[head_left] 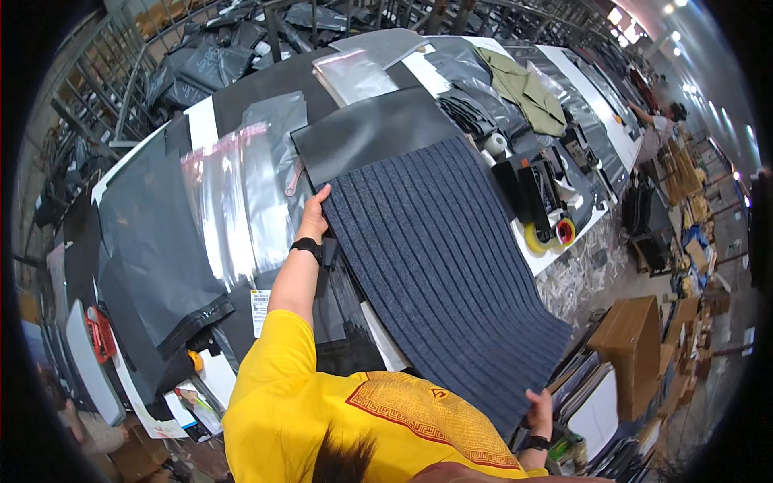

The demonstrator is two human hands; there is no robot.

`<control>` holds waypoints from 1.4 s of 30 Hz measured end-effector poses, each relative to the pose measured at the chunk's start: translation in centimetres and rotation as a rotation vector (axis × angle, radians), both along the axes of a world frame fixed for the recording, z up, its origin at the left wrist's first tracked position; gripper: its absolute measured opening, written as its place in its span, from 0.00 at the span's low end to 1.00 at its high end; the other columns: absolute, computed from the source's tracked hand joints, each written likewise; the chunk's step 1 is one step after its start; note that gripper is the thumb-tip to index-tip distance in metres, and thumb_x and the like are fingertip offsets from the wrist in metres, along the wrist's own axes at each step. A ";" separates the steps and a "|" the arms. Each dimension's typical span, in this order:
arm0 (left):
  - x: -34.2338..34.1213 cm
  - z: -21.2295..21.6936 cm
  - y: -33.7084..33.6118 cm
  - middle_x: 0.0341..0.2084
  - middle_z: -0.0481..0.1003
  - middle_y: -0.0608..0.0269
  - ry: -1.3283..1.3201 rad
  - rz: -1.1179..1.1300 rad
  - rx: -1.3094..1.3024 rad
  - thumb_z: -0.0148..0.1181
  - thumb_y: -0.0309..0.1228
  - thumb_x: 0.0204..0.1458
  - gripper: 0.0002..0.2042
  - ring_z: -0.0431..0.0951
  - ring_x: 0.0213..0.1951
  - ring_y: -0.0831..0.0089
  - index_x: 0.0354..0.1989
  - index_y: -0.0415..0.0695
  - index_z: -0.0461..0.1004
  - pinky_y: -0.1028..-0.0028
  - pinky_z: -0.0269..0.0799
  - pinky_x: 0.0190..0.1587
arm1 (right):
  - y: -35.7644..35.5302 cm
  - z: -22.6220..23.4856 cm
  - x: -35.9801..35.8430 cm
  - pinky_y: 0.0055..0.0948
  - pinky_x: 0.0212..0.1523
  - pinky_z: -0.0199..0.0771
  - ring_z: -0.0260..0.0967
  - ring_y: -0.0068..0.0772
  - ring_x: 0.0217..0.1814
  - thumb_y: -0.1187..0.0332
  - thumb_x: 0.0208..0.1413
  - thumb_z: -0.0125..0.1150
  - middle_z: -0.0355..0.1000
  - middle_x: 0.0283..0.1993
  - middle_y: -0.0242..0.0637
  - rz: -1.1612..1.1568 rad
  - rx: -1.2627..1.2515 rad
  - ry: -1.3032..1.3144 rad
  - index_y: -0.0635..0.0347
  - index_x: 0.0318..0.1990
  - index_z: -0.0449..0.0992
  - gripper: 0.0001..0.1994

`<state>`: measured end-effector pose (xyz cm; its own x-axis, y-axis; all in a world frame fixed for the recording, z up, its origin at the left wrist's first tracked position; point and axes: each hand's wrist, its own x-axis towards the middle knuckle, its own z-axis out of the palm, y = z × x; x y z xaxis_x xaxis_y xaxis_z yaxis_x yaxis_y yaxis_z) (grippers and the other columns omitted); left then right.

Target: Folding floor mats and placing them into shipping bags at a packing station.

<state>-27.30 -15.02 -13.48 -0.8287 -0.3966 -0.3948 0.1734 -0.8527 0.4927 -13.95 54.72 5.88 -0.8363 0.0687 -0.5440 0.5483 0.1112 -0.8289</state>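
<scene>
While in 2 edge grips, striped mat (pixel 443 274) between left hand (pixel 315 216) and right hand (pixel 541 414).

The left arm (pixel 293 282) reaches well forward; the left hand (pixel 315 212) is closed in a pinch, its thumb (pixel 324 193) uppermost. The right hand (pixel 541 412) sits low, close to the torso (pixel 298 402), its grip perhaps closed, though too little shows.
</scene>
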 end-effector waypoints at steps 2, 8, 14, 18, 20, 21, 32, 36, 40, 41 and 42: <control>-0.1 0.1 0.9 0.39 0.78 0.56 -0.100 0.148 -0.255 0.64 0.34 0.50 0.17 0.79 0.38 0.61 0.44 0.34 0.75 0.67 0.73 0.45 | 2.6 -4.8 0.4 0.38 0.61 0.62 0.67 0.40 0.57 0.79 0.46 0.63 0.71 0.55 0.38 0.034 -0.076 -0.034 0.66 0.57 0.67 0.27; 2.3 17.5 8.6 0.29 0.72 0.42 -0.076 0.335 -1.886 0.64 0.29 0.45 0.11 0.72 0.35 0.43 0.27 0.32 0.71 0.58 0.69 0.39 | 0.7 1.5 -0.5 0.37 0.63 0.61 0.66 0.38 0.60 0.84 0.44 0.59 0.70 0.58 0.38 -0.016 -0.075 0.052 0.67 0.59 0.64 0.30; 12.2 14.6 10.7 0.55 0.68 0.59 -0.055 0.124 -0.766 0.61 0.15 0.40 0.38 0.68 0.56 0.67 0.64 0.39 0.56 0.71 0.58 0.61 | 7.0 3.9 -3.3 0.33 0.61 0.64 0.68 0.36 0.57 0.88 0.47 0.54 0.71 0.56 0.39 0.214 0.218 0.073 0.67 0.59 0.65 0.27; 14.3 6.6 9.4 0.54 0.69 0.62 -0.071 0.254 -0.619 0.56 0.15 0.46 0.33 0.71 0.48 0.75 0.64 0.42 0.56 0.78 0.65 0.46 | 8.6 2.0 -4.6 0.31 0.61 0.63 0.69 0.36 0.57 0.86 0.47 0.55 0.71 0.56 0.39 0.220 0.222 0.039 0.67 0.59 0.66 0.27; 15.0 5.5 7.5 0.53 0.70 0.62 -0.158 0.235 -0.549 0.54 0.18 0.50 0.29 0.71 0.39 0.82 0.64 0.44 0.57 0.83 0.60 0.28 | 9.7 0.4 -4.4 0.31 0.61 0.63 0.69 0.36 0.56 0.86 0.47 0.55 0.72 0.55 0.39 0.221 0.210 0.005 0.67 0.59 0.66 0.27; 14.5 5.0 6.5 0.53 0.70 0.62 -0.215 0.205 -0.561 0.54 0.19 0.51 0.30 0.71 0.38 0.82 0.64 0.43 0.56 0.83 0.61 0.28 | 10.6 -0.6 -4.0 0.31 0.60 0.64 0.69 0.36 0.56 0.86 0.47 0.55 0.72 0.55 0.39 0.194 0.201 0.009 0.67 0.58 0.66 0.27; 12.7 2.0 4.9 0.45 0.72 0.55 -0.239 0.212 -0.032 0.67 0.26 0.48 0.25 0.74 0.48 0.60 0.54 0.39 0.64 0.60 0.71 0.52 | 11.4 -10.9 -2.1 0.31 0.56 0.65 0.70 0.39 0.51 0.85 0.48 0.55 0.73 0.52 0.41 -0.006 0.146 0.105 0.69 0.55 0.67 0.23; 10.8 6.0 8.5 0.42 0.75 0.59 -0.201 0.333 -0.265 0.65 0.18 0.44 0.23 0.76 0.43 0.63 0.52 0.36 0.68 0.68 0.71 0.49 | 7.5 -7.6 -0.8 0.30 0.54 0.65 0.70 0.37 0.49 0.86 0.47 0.55 0.73 0.50 0.41 -0.054 0.248 0.221 0.69 0.52 0.70 0.21; 10.1 11.0 8.5 0.43 0.75 0.62 -0.240 0.324 -0.776 0.61 0.13 0.41 0.23 0.75 0.44 0.69 0.50 0.36 0.70 0.72 0.69 0.49 | 2.4 0.6 0.5 0.28 0.56 0.66 0.71 0.32 0.51 0.83 0.48 0.54 0.73 0.51 0.38 -0.071 0.057 0.544 0.68 0.54 0.70 0.22; 10.0 12.6 9.0 0.43 0.75 0.62 -0.128 0.348 -0.806 0.61 0.13 0.41 0.23 0.75 0.44 0.70 0.50 0.36 0.70 0.72 0.69 0.49 | 1.9 2.2 1.0 0.28 0.56 0.66 0.70 0.32 0.51 0.83 0.48 0.54 0.73 0.51 0.38 -0.046 0.071 0.577 0.68 0.54 0.70 0.22; 10.4 14.4 9.3 0.44 0.76 0.61 -0.021 0.383 -0.835 0.61 0.13 0.42 0.23 0.75 0.44 0.71 0.50 0.36 0.70 0.73 0.69 0.49 | 1.5 3.4 0.9 0.28 0.56 0.65 0.70 0.31 0.52 0.83 0.48 0.54 0.73 0.52 0.38 -0.010 0.080 0.607 0.68 0.55 0.70 0.22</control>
